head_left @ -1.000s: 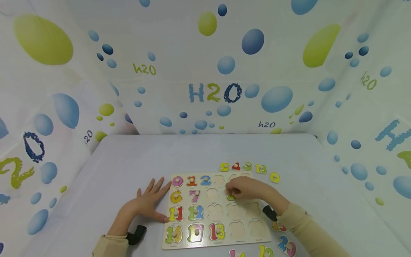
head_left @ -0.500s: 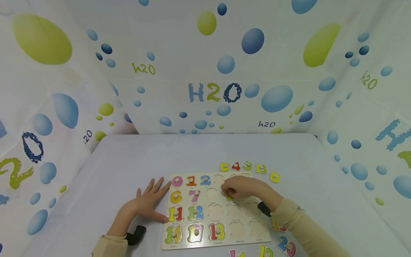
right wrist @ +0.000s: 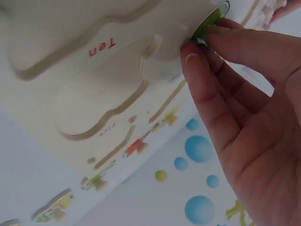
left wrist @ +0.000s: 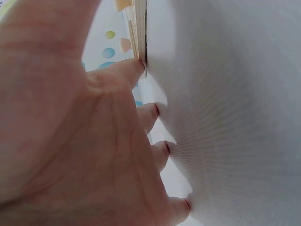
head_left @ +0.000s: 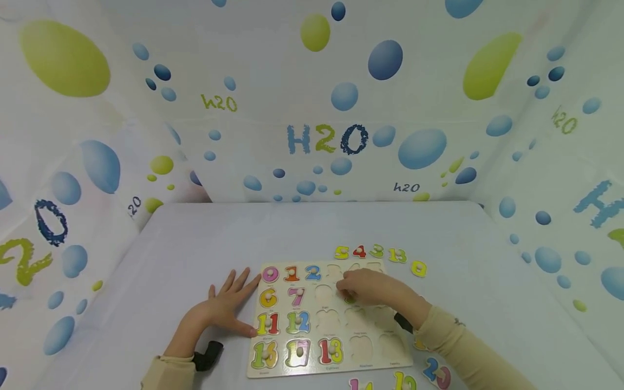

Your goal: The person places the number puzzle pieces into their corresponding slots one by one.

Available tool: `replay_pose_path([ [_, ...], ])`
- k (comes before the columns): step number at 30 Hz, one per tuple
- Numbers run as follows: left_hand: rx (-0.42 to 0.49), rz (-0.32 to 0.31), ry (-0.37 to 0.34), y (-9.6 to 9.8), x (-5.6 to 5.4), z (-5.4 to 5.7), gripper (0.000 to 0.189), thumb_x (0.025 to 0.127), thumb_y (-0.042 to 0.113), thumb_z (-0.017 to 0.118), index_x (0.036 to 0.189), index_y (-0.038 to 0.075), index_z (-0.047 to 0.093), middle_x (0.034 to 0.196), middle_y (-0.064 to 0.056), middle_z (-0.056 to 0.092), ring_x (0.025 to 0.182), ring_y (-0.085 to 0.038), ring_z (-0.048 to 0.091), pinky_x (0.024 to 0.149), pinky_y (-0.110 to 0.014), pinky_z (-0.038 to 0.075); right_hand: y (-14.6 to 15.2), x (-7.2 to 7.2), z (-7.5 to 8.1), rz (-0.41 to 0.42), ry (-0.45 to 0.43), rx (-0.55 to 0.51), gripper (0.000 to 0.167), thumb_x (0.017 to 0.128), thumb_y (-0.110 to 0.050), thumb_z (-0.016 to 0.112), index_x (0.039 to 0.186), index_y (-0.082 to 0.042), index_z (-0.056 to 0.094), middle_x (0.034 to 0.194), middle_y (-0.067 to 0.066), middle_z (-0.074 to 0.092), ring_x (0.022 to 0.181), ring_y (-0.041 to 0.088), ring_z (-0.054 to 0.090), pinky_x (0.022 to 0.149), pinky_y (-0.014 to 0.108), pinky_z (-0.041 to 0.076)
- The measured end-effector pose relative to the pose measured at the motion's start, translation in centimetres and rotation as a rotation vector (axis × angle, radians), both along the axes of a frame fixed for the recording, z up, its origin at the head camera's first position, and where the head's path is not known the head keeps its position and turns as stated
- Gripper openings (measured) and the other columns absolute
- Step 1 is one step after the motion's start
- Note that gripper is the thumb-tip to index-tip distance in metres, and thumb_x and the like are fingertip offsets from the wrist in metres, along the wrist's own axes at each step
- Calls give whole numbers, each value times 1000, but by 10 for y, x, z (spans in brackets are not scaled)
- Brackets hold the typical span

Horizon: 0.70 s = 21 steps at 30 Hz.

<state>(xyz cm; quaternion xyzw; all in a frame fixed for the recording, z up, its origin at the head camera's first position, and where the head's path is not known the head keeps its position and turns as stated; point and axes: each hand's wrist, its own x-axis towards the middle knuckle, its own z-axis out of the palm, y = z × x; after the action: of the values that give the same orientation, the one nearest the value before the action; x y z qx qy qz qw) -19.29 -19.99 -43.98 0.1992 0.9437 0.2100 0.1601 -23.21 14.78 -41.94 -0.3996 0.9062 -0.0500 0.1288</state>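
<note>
A wooden number puzzle board (head_left: pixel 341 365) lies on the table, with several numbers such as 0, 1 and 2 seated in its recesses. Over the second row, my right hand (head_left: pixel 365 287) pinches a green puzzle piece (right wrist: pixel 210 24) between thumb and fingers. Most of that piece is hidden, so its number cannot be read; in the right wrist view it looks tilted above the board. My left hand (head_left: pixel 226 306) is spread flat at the board's left side. Its thumb and index fingertip touch the board's edge, and the other fingertips (left wrist: pixel 162 149) press on the white cloth.
Loose pieces lie beyond the board: a yellow 5 (head_left: pixel 342 252), a red 4 (head_left: pixel 359 251), a green 3 (head_left: pixel 376 251), a 13 (head_left: pixel 397 255) and a yellow piece (head_left: pixel 418 268). Nearer me are a 20 (head_left: pixel 436 374) and other pieces. Printed curtains surround the table.
My right hand has shifted slightly left over the second row, still pinching the green piece. My left hand has stayed in place at the board's edge.
</note>
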Motion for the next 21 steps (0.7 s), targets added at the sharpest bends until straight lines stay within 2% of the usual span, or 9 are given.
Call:
replay_pose_path([
  [2, 0, -1, -1, 1, 0, -1, 117, 58, 53, 83, 148, 8, 24, 152, -23, 7, 134, -48, -5, 91, -75, -4, 9, -2, 1, -34, -78, -73, 23, 87, -1, 63, 101, -19, 61, 79, -9, 51, 70, 8, 48, 65, 23, 42],
  [4, -1, -2, -2, 1, -1, -2, 117, 58, 53, 83, 148, 7, 24, 152, -24, 6, 134, -48, -5, 90, -75, -4, 21, -2, 4, -72, -144, -160, 34, 88, -2, 62, 119, -16, 58, 90, -6, 58, 77, 9, 54, 70, 26, 46],
  [7, -6, -2, -5, 1, 0, -3, 117, 59, 54, 82, 148, 7, 24, 152, -24, 6, 134, -48, -5, 90, -76, -3, 49, -2, 6, -120, -185, -303, 40, 90, -7, 61, 129, -10, 52, 103, 2, 62, 86, 12, 58, 74, 31, 49],
  [10, -2, -4, -2, 0, 1, -1, 116, 59, 54, 82, 148, 6, 24, 151, -25, 6, 134, -49, -4, 90, -76, -3, 83, 3, 7, -181, -132, -391, 33, 92, -7, 59, 124, -5, 55, 100, 4, 62, 86, 15, 58, 72, 32, 49],
  [15, 14, -13, 15, -3, 1, 1, 116, 59, 55, 81, 147, 4, 25, 150, -27, 7, 133, -51, -3, 89, -77, -3, 132, 17, 5, -340, -90, -406, 19, 90, -6, 61, 109, -4, 61, 86, -3, 56, 77, 14, 53, 64, 28, 47],
  [18, 24, -20, 17, -2, 0, 2, 116, 59, 55, 81, 147, 4, 25, 150, -27, 8, 133, -51, -3, 88, -77, -4, 149, 27, 2, -416, -140, -405, 14, 90, -10, 63, 103, -7, 61, 78, -3, 54, 69, 13, 51, 58, 26, 45],
  [21, 21, -25, 10, 0, 0, 1, 116, 60, 56, 81, 147, 5, 24, 151, -26, 7, 133, -51, -4, 89, -77, -4, 160, 34, -7, -425, -259, -429, 12, 91, -15, 63, 101, -9, 58, 72, -3, 54, 62, 12, 50, 55, 25, 43],
])
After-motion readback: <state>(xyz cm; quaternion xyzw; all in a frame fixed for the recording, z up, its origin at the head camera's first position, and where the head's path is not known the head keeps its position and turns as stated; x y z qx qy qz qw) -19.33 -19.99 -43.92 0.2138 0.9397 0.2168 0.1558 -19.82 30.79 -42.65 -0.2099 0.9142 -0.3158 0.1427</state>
